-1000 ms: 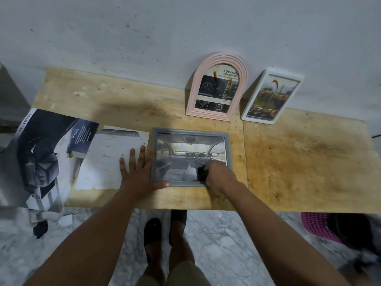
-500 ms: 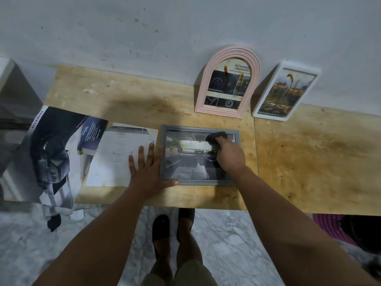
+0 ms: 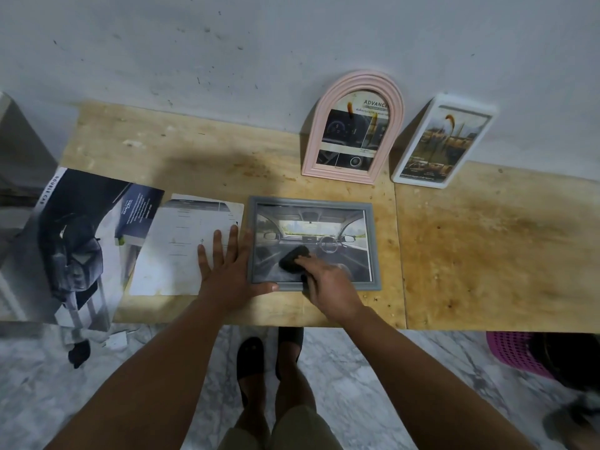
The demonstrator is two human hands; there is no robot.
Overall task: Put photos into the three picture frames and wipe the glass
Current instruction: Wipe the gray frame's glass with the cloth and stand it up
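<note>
Head view. We see the grey frame (image 3: 311,243) lying flat near the front edge of the wooden table (image 3: 487,248), holding a photo of a car interior. The left hand (image 3: 230,271) lies spread, fingers straight, partly on a white sheet (image 3: 181,251) just left of the frame, its thumb pressed along the frame's lower edge. The right hand (image 3: 328,284) presses a dark cloth (image 3: 293,258) onto the glass in the lower middle of the frame; the hand is blurred, so we cannot tell whether its fingers curl round the cloth. The pink arched frame (image 3: 354,128) and the white frame (image 3: 443,141) lean against the wall behind, each holding a picture. A car brochure (image 3: 78,241) overhangs the table's left end.
</note>
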